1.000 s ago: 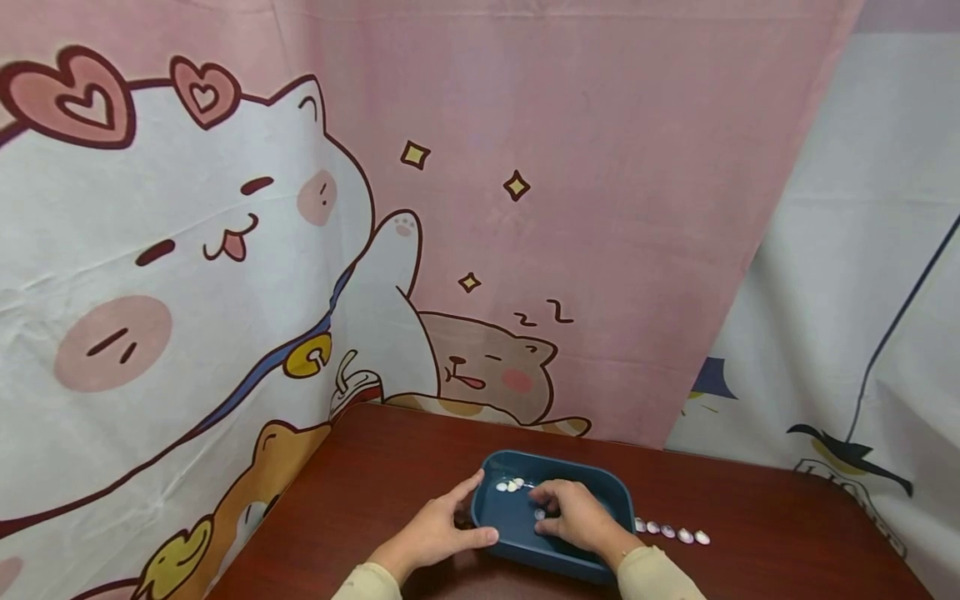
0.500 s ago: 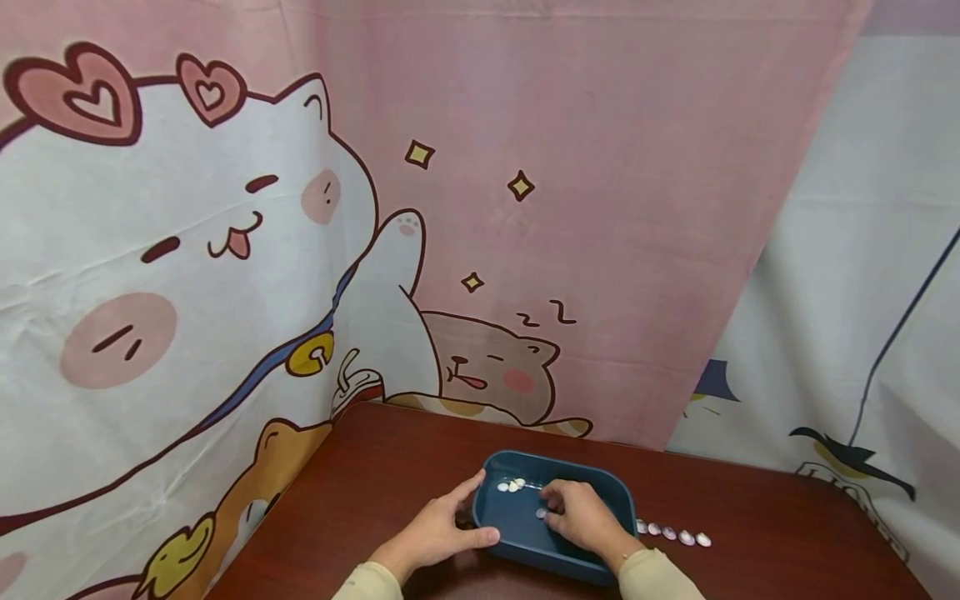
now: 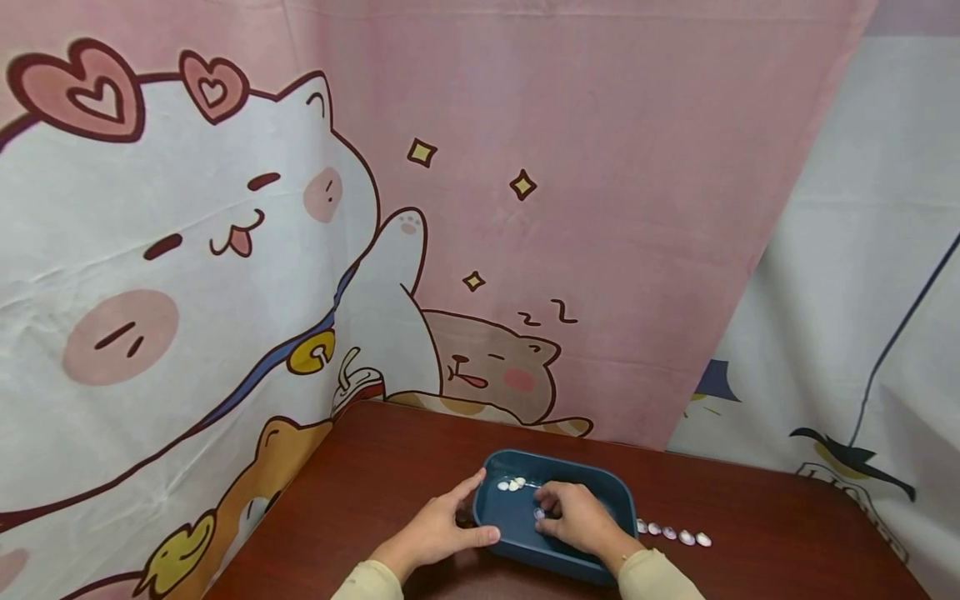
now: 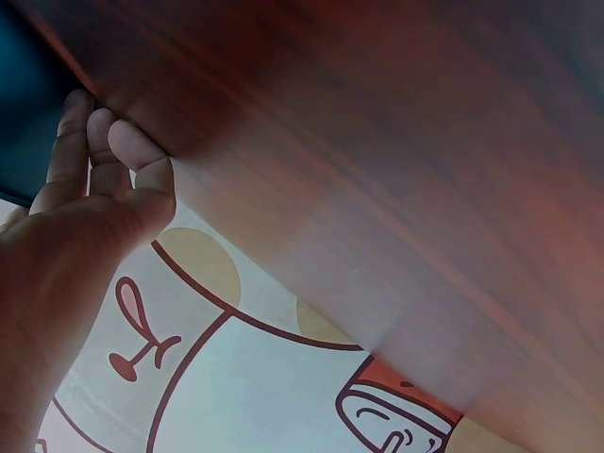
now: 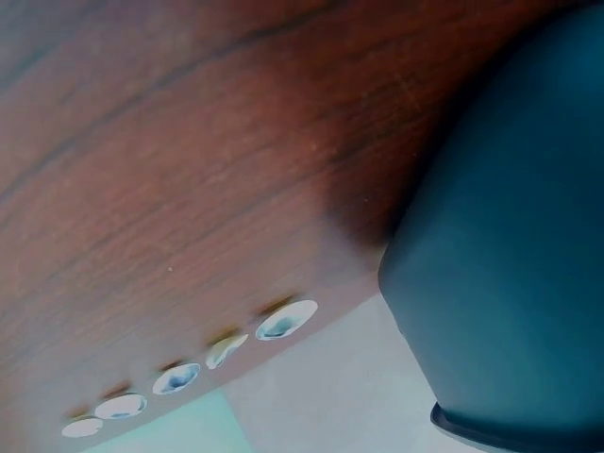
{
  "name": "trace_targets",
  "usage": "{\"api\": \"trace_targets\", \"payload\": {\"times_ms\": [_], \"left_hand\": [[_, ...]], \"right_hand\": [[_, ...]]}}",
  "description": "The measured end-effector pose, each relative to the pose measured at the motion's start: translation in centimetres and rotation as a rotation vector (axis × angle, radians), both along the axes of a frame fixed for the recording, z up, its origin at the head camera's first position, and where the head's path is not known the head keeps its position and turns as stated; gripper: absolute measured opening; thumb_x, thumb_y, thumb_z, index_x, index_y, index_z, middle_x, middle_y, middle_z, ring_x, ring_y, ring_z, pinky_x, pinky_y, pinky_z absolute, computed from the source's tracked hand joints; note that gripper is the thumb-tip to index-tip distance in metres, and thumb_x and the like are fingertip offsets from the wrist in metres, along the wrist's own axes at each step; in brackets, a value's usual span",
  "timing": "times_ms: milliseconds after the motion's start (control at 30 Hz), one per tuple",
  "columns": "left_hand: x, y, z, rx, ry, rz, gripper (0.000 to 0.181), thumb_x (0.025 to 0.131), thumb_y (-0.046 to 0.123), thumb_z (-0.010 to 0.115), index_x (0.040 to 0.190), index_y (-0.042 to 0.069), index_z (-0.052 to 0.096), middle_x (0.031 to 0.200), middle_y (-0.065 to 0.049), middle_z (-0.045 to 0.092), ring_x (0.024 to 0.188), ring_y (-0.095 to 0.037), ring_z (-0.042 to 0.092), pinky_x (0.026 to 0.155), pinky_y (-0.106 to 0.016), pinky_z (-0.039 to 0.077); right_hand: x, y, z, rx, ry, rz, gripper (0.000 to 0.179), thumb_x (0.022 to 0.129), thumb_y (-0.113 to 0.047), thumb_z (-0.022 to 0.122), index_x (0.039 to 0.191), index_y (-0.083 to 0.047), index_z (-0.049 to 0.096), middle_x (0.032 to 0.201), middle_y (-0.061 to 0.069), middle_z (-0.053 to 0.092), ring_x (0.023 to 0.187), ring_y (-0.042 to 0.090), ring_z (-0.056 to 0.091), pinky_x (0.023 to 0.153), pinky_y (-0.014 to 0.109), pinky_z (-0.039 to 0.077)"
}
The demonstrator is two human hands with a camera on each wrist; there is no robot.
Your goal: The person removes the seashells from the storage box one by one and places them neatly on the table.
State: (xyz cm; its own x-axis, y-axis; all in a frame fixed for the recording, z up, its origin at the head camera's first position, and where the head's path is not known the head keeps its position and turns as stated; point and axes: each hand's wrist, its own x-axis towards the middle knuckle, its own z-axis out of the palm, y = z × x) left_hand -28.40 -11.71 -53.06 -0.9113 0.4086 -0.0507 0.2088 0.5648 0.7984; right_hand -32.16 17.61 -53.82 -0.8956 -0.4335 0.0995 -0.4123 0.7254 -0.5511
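Observation:
A blue plastic tub (image 3: 562,567) stands on the wooden table. My left hand (image 3: 442,525) grips its left end, thumb on the front rim and index finger at the far left corner. In the left wrist view the other fingers of my left hand (image 4: 113,179) curl beside the tub (image 4: 24,123). My right hand (image 3: 581,517) reaches inside, thumb and fingers bent and apart around a small pale shell (image 3: 539,514) on the tub floor. White shells (image 3: 513,485) lie grouped in the far left corner. The right wrist view shows the tub's outer wall (image 5: 500,264) but not the hand.
Several shells (image 3: 669,532) form a row on the table (image 3: 405,450), right of the tub; they also show as a line of shells (image 5: 176,378) in the right wrist view. A cartoon-printed curtain (image 3: 600,208) hangs along the table's back and left edges.
My right hand drew back slightly to the right of the small shell, then returned around it. The left hand keeps its place on the tub, and the corner shells stay put.

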Motion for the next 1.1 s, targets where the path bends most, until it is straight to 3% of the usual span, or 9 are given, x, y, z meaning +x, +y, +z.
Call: {"api": "trace_targets", "payload": {"times_ms": [300, 567, 733, 967, 1100], "left_hand": [[-0.01, -0.01, 0.00, 0.003, 0.021, -0.005, 0.097, 0.090, 0.060, 0.081, 0.169, 0.036, 0.031, 0.152, -0.011, 0.064, 0.128, -0.026, 0.068, 0.108, -0.063, 0.052], [-0.05, -0.05, -0.06, -0.002, 0.017, -0.010, 0.095, 0.091, 0.059, 0.080, 0.169, 0.037, 0.030, 0.152, -0.011, 0.064, 0.127, -0.027, 0.068, 0.107, -0.063, 0.052], [-0.02, -0.03, -0.02, 0.003, 0.011, -0.011, 0.096, 0.091, 0.059, 0.080, 0.169, 0.037, 0.030, 0.152, -0.012, 0.064, 0.128, -0.027, 0.068, 0.107, -0.063, 0.052], [0.10, 0.00, 0.10, 0.003, 0.020, -0.013, 0.096, 0.091, 0.059, 0.080, 0.170, 0.036, 0.030, 0.154, -0.012, 0.063, 0.129, -0.028, 0.068, 0.107, -0.062, 0.053], [0.18, 0.00, 0.16, 0.003, 0.020, -0.016, 0.096, 0.092, 0.059, 0.079, 0.170, 0.035, 0.030, 0.154, -0.013, 0.062, 0.130, -0.028, 0.068, 0.107, -0.061, 0.053]], "right_hand": [[0.05, -0.39, 0.10, 0.026, 0.022, 0.038, 0.031, 0.089, -0.020, 0.088, 0.117, -0.013, 0.080, 0.102, -0.004, 0.080, 0.087, 0.010, 0.071, 0.078, 0.036, 0.062], [0.43, -0.67, 0.49, 0.166, 0.178, 0.119, 0.035, 0.090, -0.021, 0.087, 0.124, -0.015, 0.079, 0.100, -0.004, 0.082, 0.087, 0.006, 0.075, 0.078, 0.038, 0.064], [0.60, -0.61, 0.47, 0.151, 0.171, 0.101, 0.045, 0.088, -0.018, 0.088, 0.131, -0.019, 0.075, 0.099, -0.006, 0.080, 0.084, 0.004, 0.071, 0.075, 0.035, 0.063], [0.54, -0.62, 0.34, 0.158, 0.201, 0.133, 0.043, 0.088, -0.015, 0.088, 0.130, -0.020, 0.077, 0.095, -0.008, 0.080, 0.084, 0.002, 0.072, 0.077, 0.036, 0.063], [0.53, -0.49, 0.38, 0.128, 0.151, 0.140, 0.045, 0.089, -0.015, 0.088, 0.132, -0.016, 0.076, 0.095, -0.007, 0.081, 0.085, 0.003, 0.074, 0.077, 0.036, 0.064]]}}
